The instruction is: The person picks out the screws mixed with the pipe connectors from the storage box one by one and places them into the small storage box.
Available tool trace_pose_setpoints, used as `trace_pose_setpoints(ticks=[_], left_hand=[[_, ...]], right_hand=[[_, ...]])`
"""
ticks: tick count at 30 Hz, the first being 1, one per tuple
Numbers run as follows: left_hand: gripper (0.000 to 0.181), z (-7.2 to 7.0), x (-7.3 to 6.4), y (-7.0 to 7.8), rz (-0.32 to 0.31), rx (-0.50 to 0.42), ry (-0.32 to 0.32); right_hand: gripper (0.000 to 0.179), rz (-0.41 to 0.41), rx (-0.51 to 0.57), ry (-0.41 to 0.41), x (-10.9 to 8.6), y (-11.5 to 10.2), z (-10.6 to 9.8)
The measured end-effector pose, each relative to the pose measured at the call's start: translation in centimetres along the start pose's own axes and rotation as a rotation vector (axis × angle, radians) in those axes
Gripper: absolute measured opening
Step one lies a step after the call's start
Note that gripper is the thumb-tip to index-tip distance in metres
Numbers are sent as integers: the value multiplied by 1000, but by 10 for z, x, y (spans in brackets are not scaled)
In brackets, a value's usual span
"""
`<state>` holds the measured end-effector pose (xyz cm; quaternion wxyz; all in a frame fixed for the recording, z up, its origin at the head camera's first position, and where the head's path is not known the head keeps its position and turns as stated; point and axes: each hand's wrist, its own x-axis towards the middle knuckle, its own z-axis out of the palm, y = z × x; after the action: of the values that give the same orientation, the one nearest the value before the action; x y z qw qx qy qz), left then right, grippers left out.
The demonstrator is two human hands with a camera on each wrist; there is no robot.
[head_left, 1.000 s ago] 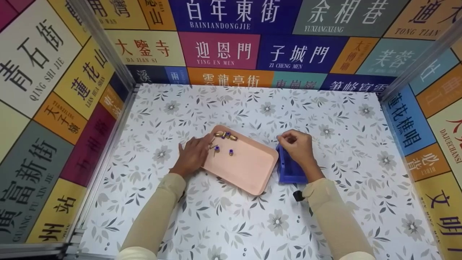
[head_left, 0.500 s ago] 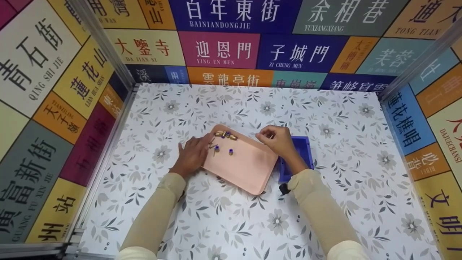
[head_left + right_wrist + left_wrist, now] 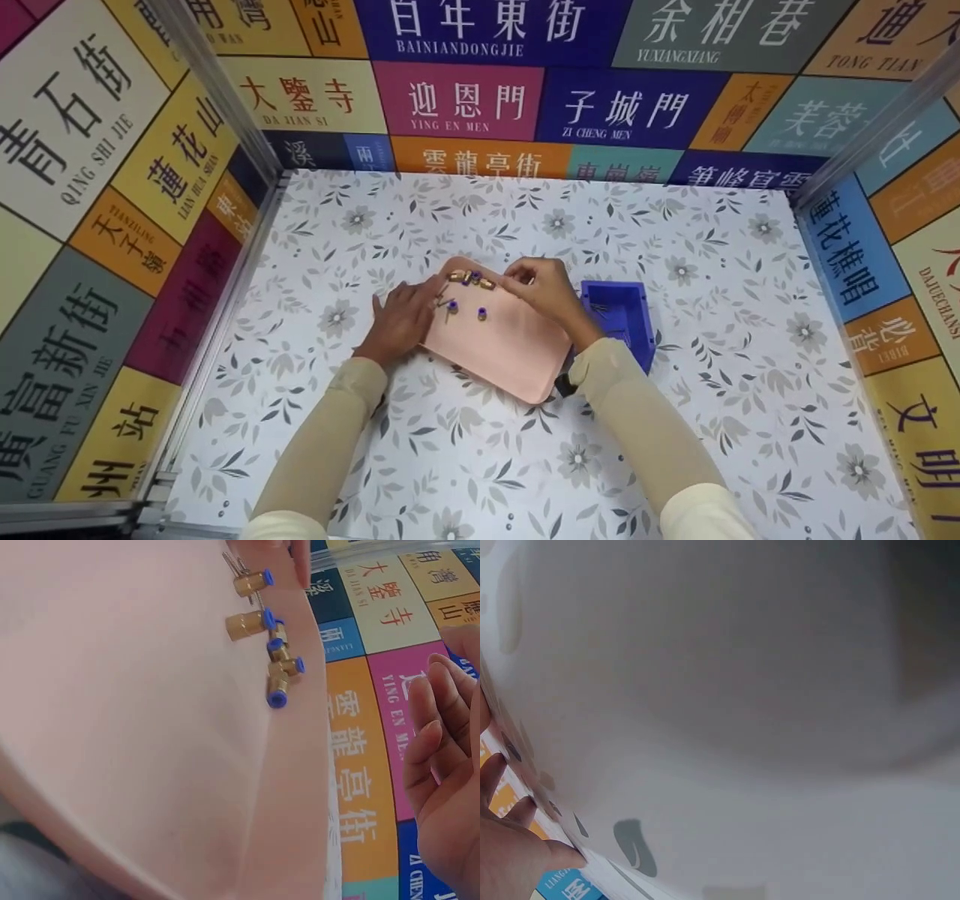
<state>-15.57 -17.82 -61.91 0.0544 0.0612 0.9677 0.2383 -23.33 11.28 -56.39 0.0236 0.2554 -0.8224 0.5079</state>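
A shallow pink tray (image 3: 502, 352) lies at an angle between the hands. Brass push-in fittings with blue collars (image 3: 247, 624) sit in it, several of them lined up along its far side. Thin screws (image 3: 232, 564) lie beside two of the fittings. My left hand (image 3: 401, 319) rests at the tray's left edge, its fingers spread in the left wrist view. Over the tray's far rim is my right hand (image 3: 544, 289), just right of the row of fittings. Its fingers are loosely bent, and nothing shows between them in the right wrist view.
A blue plastic bin (image 3: 637, 322) with thin dark pieces inside stands right of the tray, partly behind the right forearm. The table (image 3: 465, 480) has a floral cover. Sign-printed panels (image 3: 457, 101) wall it in at the back and sides.
My right hand has moved left from above the blue bin to the tray's far rim, uncovering more of the bin. My left hand and the tray have stayed in place.
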Motion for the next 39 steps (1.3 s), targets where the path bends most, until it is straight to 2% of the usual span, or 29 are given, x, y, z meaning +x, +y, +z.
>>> trace_pose_setpoints(ticks=[11, 17, 28, 39], left_hand=[[52, -2, 0, 3, 8, 7, 5], [53, -1, 1, 6, -14, 28, -16], [52, 1, 3, 1, -4, 13, 1], [52, 1, 1, 2, 6, 29, 19]], right_hand=[[15, -27, 14, -73, 10, 2, 21], [15, -33, -18, -100, 14, 5, 30], [23, -56, -4, -214, 24, -2, 58], [16, -56, -23, -303, 28, -2, 78]])
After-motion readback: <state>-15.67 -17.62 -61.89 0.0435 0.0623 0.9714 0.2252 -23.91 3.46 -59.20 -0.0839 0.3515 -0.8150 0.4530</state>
